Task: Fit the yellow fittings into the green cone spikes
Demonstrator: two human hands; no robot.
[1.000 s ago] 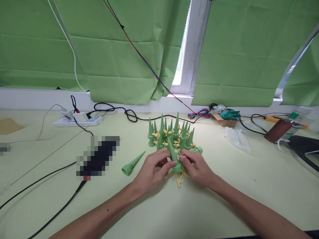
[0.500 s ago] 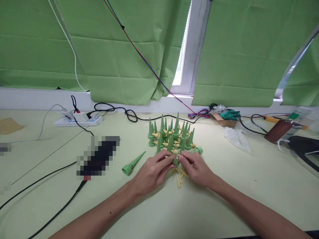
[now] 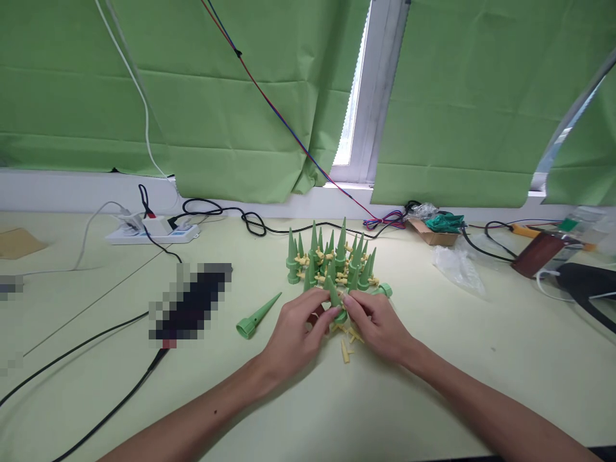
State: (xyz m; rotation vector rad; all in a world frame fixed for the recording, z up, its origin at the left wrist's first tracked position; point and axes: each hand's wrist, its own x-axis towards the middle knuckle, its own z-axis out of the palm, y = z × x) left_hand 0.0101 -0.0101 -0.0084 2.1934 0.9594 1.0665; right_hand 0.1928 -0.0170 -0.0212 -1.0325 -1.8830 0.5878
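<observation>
A green plant watering spike (image 3: 332,294) stands point up in the grip of my left hand (image 3: 301,330), thumb and fingers closed around its lower part. Against its right side, my right hand (image 3: 378,321) has its thumb and fingers pinched together; whatever lies between those fingertips is mostly hidden. Several small yellow T-shaped valves (image 3: 345,351) lie just below my hands. Beyond them is a cluster of upright green spikes (image 3: 341,250) fitted with yellow valves. One loose green spike (image 3: 258,317) lies on its side left of my left hand; another (image 3: 384,290) lies behind my right hand.
On the left, a blurred dark device (image 3: 192,305) with a cable lies on the table. A white power strip (image 3: 153,232) and black cables sit along the back. Toward the right are a small cardboard box (image 3: 436,235), a clear plastic bag (image 3: 459,269) and a brown bottle (image 3: 538,253).
The green spike between my hands has turned upright, its point now showing. My left hand has shifted its grip, with the thumb now in front of the spike. My right hand has barely moved.
</observation>
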